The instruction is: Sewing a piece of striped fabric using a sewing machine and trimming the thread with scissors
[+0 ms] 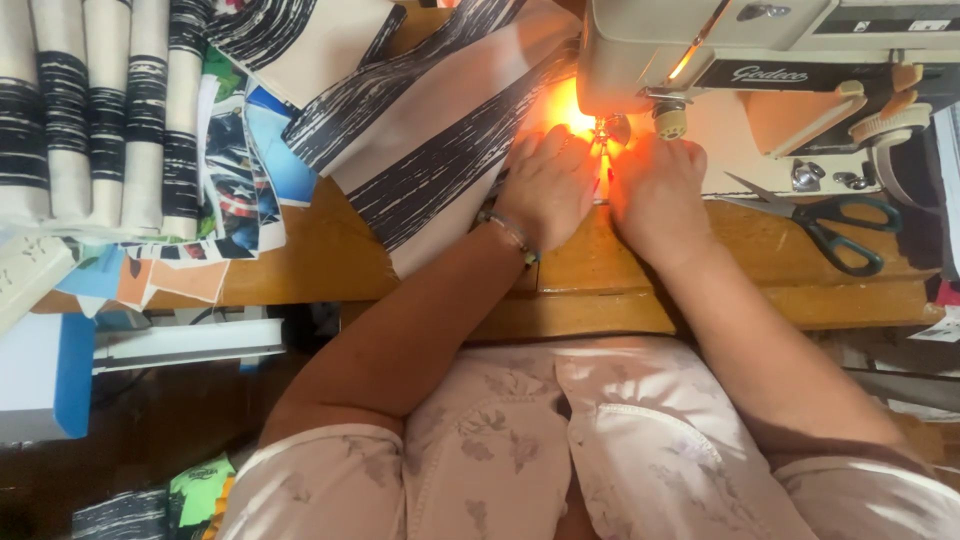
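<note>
Your left hand lies flat, palm down, fingers together, pressing the cream fabric with broad black brushed stripes onto the wooden table just left of the needle. Your right hand rests just beside it on the other side of the needle, fingers curled down toward the cloth; whether they pinch the cloth you cannot tell, since the lamp glare hides the fingertips. The striped fabric runs from under the presser foot of the cream metal sewing machine away to the upper left. A beaded bracelet sits on your left wrist. Scissors with dark green handles lie on the table to your right, well apart from your hands. Folded striped pieces are stacked at far left
</note>
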